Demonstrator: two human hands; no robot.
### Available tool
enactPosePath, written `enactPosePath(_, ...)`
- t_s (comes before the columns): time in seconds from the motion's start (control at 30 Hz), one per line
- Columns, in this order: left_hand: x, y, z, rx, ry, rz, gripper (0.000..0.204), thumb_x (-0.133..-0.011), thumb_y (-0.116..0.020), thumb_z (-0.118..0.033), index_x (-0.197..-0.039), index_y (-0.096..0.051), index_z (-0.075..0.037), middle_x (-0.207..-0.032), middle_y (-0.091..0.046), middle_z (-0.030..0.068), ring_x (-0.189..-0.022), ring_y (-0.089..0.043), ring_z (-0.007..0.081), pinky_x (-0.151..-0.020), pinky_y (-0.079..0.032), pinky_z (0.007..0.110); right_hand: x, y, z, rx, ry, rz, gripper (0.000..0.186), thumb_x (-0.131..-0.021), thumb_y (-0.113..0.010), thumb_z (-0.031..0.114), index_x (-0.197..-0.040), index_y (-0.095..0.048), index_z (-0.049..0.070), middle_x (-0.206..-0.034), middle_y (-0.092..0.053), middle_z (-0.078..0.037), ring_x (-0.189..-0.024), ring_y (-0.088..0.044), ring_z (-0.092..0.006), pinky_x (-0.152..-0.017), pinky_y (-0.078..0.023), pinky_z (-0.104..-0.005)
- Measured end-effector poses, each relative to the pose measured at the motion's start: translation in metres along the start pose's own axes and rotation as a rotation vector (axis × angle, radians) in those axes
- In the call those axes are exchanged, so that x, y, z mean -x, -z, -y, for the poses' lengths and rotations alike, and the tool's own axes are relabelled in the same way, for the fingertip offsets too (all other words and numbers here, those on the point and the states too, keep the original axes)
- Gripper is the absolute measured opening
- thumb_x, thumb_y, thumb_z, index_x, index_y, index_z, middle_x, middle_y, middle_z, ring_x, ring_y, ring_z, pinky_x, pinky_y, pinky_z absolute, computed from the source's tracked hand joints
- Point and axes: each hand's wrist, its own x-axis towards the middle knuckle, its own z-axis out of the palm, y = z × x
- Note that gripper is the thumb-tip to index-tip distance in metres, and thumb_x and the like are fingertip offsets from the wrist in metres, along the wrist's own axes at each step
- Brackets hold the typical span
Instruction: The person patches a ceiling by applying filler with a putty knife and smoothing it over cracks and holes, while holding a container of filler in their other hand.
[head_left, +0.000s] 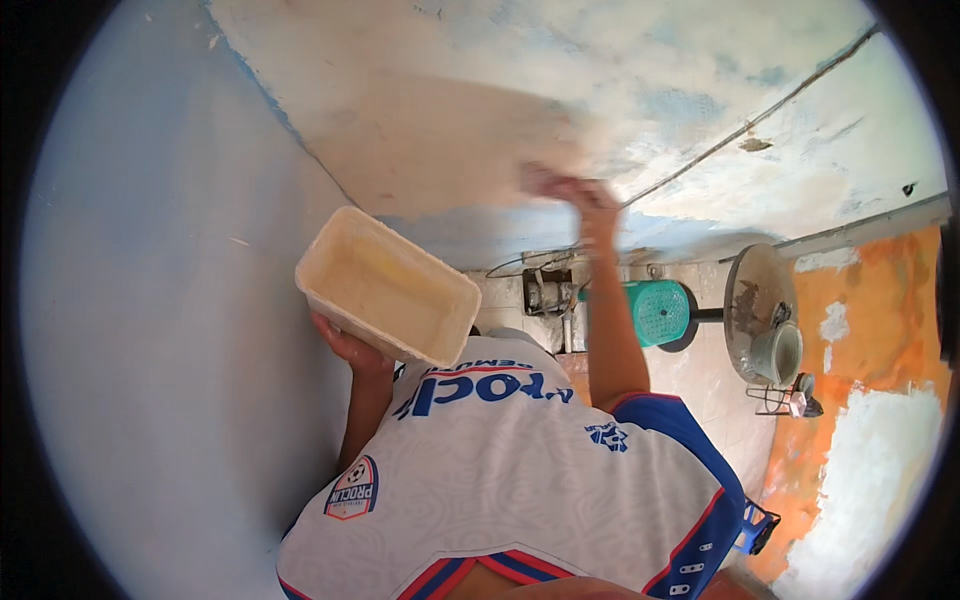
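My left hand (350,345) is wrapped round the lower side of a cream rectangular plastic tub (460,318). The tub is tilted, its inside facing me, coated with pale residue and looking nearly bare. My right arm is stretched out to the patchy white and pale blue wall (680,70). Motion smears my right hand (597,200). It seems closed on a flat, dark reddish thing (545,181) at the wall's surface, too blurred to name. A broad beige patch (440,135) lies on the wall beside it.
A smooth blue wall (150,300) rises close on my left. Below right are a green perforated stool (658,312), a round table (742,300) and a grey bucket (776,352). A cable (745,130) runs along the wall. Farther right stands an orange wall (850,290) with white patches.
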Motion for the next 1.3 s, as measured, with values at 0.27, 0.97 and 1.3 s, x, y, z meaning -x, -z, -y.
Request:
enactPosePath(0.27,0.001,0.016,0.001,0.029,0.019,0.063,0.069,-0.104,-0.035,-0.062,-0.155,-0.035,-0.016,-0.156,-0.041,0.0071,-0.14,-0.044,0.0305,-0.114,-0.039,0.048,-0.021,-0.082,-0.028,0.532,0.268,-0.045,0.015,-0.088,-0.077,0.016,-0.096,-0.077,0.004,-0.089,-0.076,-0.008,-0.083,-0.071,-0.0163,-0.077,-0.054,-0.0314)
enactPosePath(0.97,0.002,-0.003,0.0,-0.024,-0.025,-0.012,0.069,-0.104,-0.033,-0.062,-0.155,-0.035,-0.016,-0.156,-0.04,0.0075,-0.141,-0.042,0.0291,-0.115,-0.038,0.046,-0.05,-0.004,0.001,0.533,0.297,-0.165,0.025,-0.084,-0.084,0.02,-0.097,-0.076,0.001,-0.083,-0.073,-0.009,-0.078,-0.064,-0.0114,-0.072,-0.051,-0.0284)
enactPosePath(1.3,0.003,0.015,0.0,-0.045,-0.031,-0.031,0.069,-0.104,-0.032,-0.062,-0.154,-0.036,-0.016,-0.155,-0.041,0.0082,-0.14,-0.043,0.0292,-0.114,-0.04,0.046,0.0,0.04,0.049,0.3,0.058,-0.221,0.016,-0.089,-0.076,0.01,-0.101,-0.072,-0.001,-0.092,-0.074,-0.008,-0.084,-0.068,-0.0153,-0.075,-0.054,-0.0287)
